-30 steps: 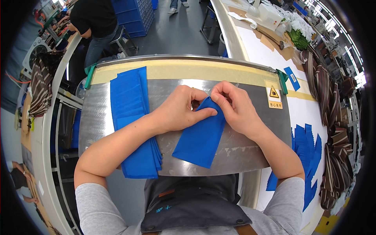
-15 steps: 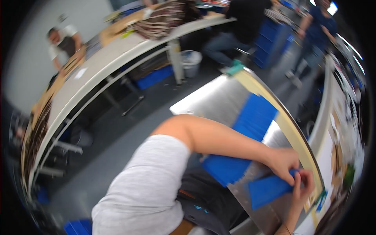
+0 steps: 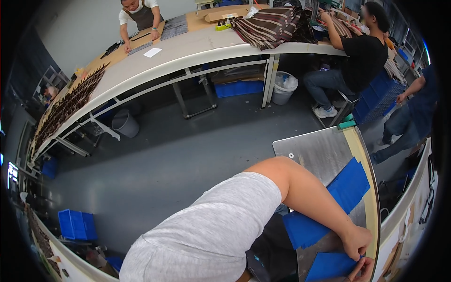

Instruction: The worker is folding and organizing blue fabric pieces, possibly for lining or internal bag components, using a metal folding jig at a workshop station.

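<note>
Toward four o'clock, over metal tabletop (image 3: 319,145), pinching one end of blue cloth piece (image 3: 331,266) with left hand (image 3: 356,242); meeting same end with right hand (image 3: 362,271) from six o'clock, not showing whether gripping. Running lengthwise from both hands, equally near, toward eight o'clock.

place: textile workshop | signs: long worktable (image 3: 197,52), striped cloth heap (image 3: 275,26), seated worker (image 3: 366,61), blue crate (image 3: 77,225)
</note>
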`<state>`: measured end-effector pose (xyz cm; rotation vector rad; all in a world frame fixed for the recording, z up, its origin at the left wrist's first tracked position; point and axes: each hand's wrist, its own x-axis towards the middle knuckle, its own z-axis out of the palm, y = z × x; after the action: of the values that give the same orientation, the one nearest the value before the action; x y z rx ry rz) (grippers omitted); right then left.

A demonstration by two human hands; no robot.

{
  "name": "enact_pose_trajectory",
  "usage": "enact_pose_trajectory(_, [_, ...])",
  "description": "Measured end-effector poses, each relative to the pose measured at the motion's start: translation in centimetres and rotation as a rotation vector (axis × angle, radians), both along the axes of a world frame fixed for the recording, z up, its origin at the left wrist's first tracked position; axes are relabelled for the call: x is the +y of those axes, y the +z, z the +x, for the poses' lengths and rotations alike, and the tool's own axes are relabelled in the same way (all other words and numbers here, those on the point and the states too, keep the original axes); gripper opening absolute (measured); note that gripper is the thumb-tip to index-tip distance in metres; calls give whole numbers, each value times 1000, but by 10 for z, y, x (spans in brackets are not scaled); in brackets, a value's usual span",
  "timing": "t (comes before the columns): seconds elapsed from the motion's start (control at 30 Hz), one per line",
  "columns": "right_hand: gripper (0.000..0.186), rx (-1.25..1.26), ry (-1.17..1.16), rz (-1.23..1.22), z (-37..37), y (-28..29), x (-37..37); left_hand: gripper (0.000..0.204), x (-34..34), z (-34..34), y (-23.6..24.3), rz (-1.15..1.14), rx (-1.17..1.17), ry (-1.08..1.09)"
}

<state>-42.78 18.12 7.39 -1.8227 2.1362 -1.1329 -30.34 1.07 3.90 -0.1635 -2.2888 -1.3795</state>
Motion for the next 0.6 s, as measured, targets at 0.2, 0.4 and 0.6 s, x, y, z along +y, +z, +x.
enact_pose_trajectory(0.2, [12, -101, -22, -45, 9, -2, -9, 30, 0, -36, -30, -3, 73, 94])
enact_pose_trajectory(0.4, [12, -189, 56, -143, -7, -16, -3, 31, 0, -37, -27, 1, 72, 4])
enact_pose_trajectory(0.6, [14, 198, 11, -103, -1, -2, -2, 31, -1, -39, -25, 26, 65, -40])
